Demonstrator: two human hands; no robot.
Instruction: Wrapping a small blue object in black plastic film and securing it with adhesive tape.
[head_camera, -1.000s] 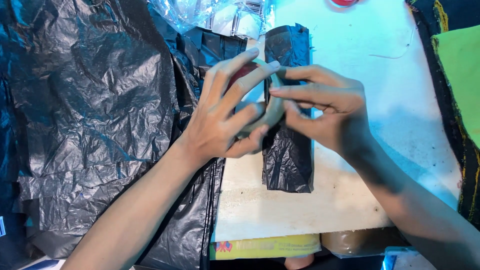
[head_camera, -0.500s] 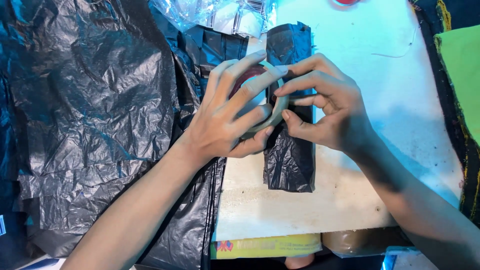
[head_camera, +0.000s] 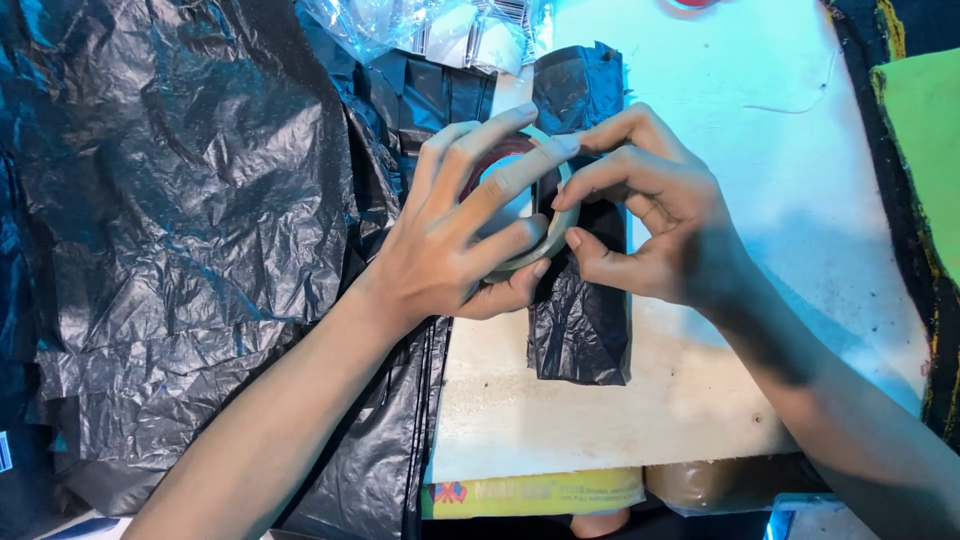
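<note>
While both hands meet over it, the tape roll (head_camera: 528, 215) serves as the landmark for this entry.

Tape roll: pale ring with a dark reddish inner core, held above the counter (head_camera: 700, 400), over the upper half of the black packet (head_camera: 580, 300).

Left hand (head_camera: 455, 240): comes in from below and left of the roll; its fingers (head_camera: 500, 180) are spread across the roll's face and clamped on it, thumb curled under the lower edge.

Right hand (head_camera: 660, 225): just right of the roll; fingers bunched together, tips pinching at the roll's right rim, thumb touching the rim lower down. Whether a tape end is caught between them cannot be told.

Black packet: narrow folded bundle of black plastic, lying lengthwise beneath the roll and reaching both above and below it.

Black bags (head_camera: 190, 220): large crumpled sheets of black plastic, left of the roll, covering that whole side; a folded stack of them lies just above and left of the roll.

Clear wrap (head_camera: 400, 25): crinkled transparent plastic, well above the roll.

Counter: pale board, bare to the right of and below the roll.

Green cloth (head_camera: 925, 150): far right of the roll, at the edge of view.

Yellow pack (head_camera: 530, 493): well below the roll, under the counter's near edge.
</note>
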